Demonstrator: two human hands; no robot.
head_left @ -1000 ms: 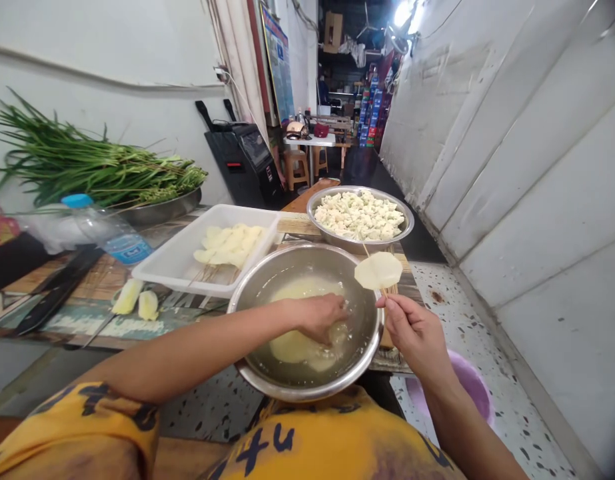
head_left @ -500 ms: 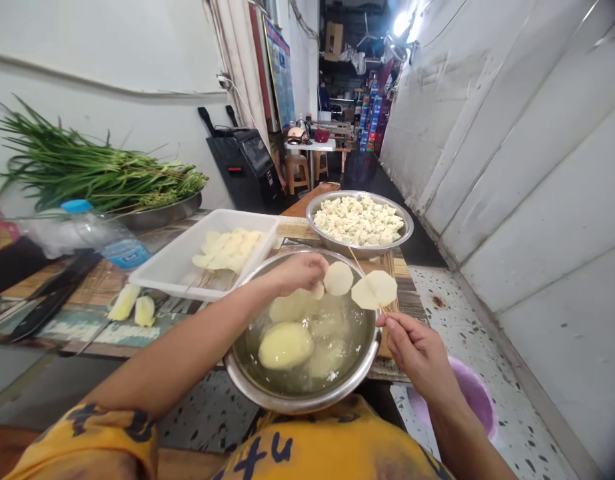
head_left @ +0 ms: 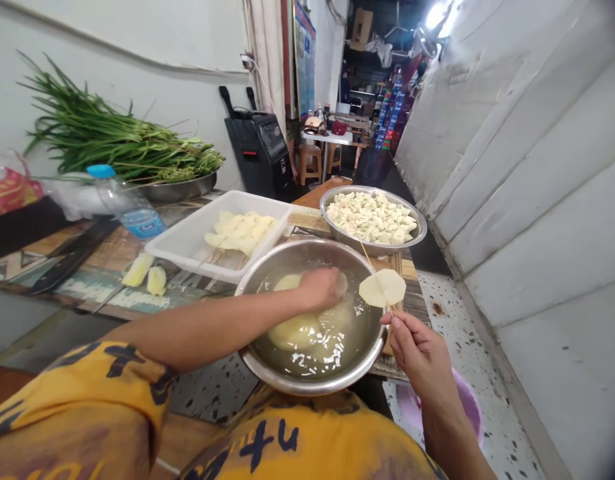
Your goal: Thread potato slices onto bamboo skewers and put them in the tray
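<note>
My left hand (head_left: 321,288) dips into the water in a steel basin (head_left: 314,385), fingers curled and blurred. A pale potato slice (head_left: 342,285) shows faintly at its fingertips. Under the water near that hand lie a peeled potato (head_left: 292,331) and other pale pieces, blurred by ripples. At the basin's right rim, my right hand (head_left: 412,340) pinches the lower end of a thin wooden skewer (head_left: 366,255). A potato slice with cut-off corners (head_left: 382,288) is threaded on that skewer, above the fingers.
Behind the basin stands a bowl of cauliflower florets (head_left: 372,217). Left of it, a white plastic tray (head_left: 187,250) holds skewered slices. Further left are a water bottle (head_left: 137,210), a knife (head_left: 70,257), cut vegetable pieces (head_left: 138,270) and leafy greens (head_left: 122,147). A purple tub (head_left: 470,407) is below right.
My left hand has gone down into the water with the potato slice, stirring up ripples. My right hand still holds the skewer. The camera view has shifted slightly.
</note>
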